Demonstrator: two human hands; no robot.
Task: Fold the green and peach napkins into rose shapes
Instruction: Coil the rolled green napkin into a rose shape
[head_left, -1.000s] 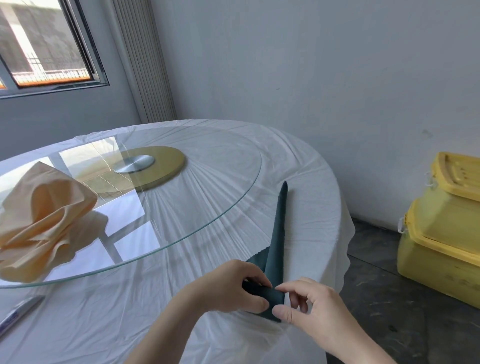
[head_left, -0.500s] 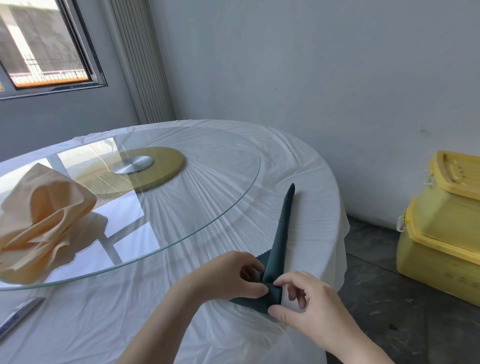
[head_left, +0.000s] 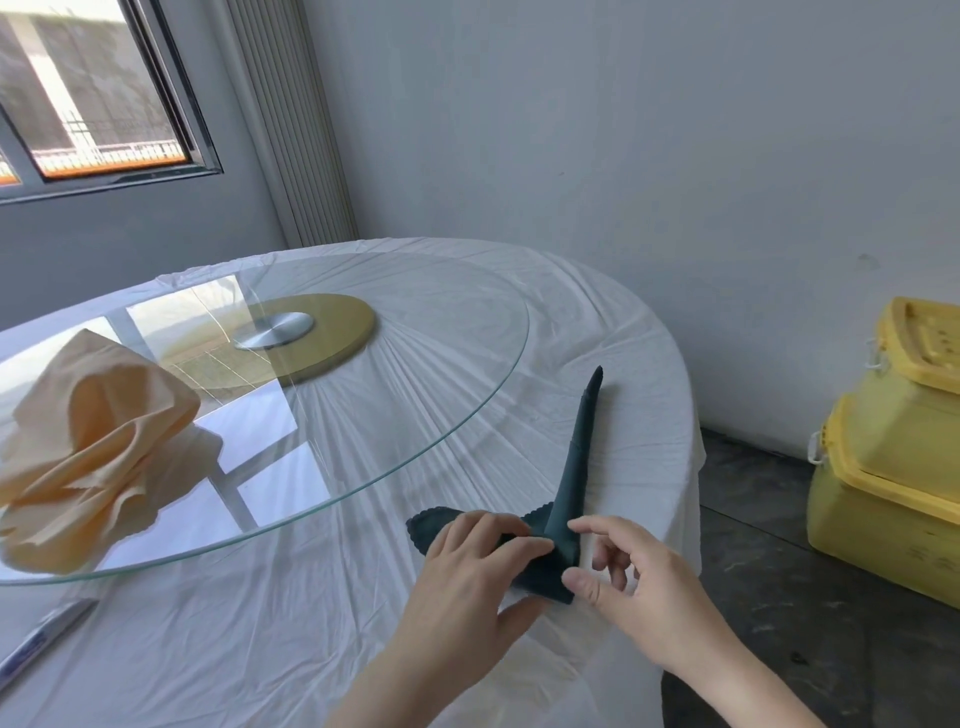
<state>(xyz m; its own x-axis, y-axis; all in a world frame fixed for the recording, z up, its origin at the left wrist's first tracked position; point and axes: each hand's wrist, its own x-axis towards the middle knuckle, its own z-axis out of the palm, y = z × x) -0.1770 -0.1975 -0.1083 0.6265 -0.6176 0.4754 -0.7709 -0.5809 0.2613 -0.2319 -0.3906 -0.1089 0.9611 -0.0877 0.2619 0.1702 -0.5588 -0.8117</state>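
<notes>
Here the green napkin (head_left: 569, 478) lies near the right edge of the surface (head_left: 218, 639), a long tapered band whose tip points away from the person while its near end is being curled into a tight coil. The left hand (head_left: 467, 566) presses down on the flat scalloped flap and pins the coil with its fingers (head_left: 524, 545) closed on the cloth. The right hand (head_left: 639, 587) pinches the coil's outer side between thumb and forefinger, the other fingers loosely bent.

The peach napkin (head_left: 88, 452) already sits as a finished bloom on the glass turntable (head_left: 415, 452), well apart to the left. A pen (head_left: 39, 642) lies at the near left edge, and yellow bins (head_left: 893, 452) stand on the floor to the right.

The likely trouble is the coil springing open: the cloth looks stiff, so if either pinch slackens, the roll could unwind or go lopsided.

Against half a second ago, the left hand has slid lower, uncovering more of the scalloped flap, and the tail leans further right.
</notes>
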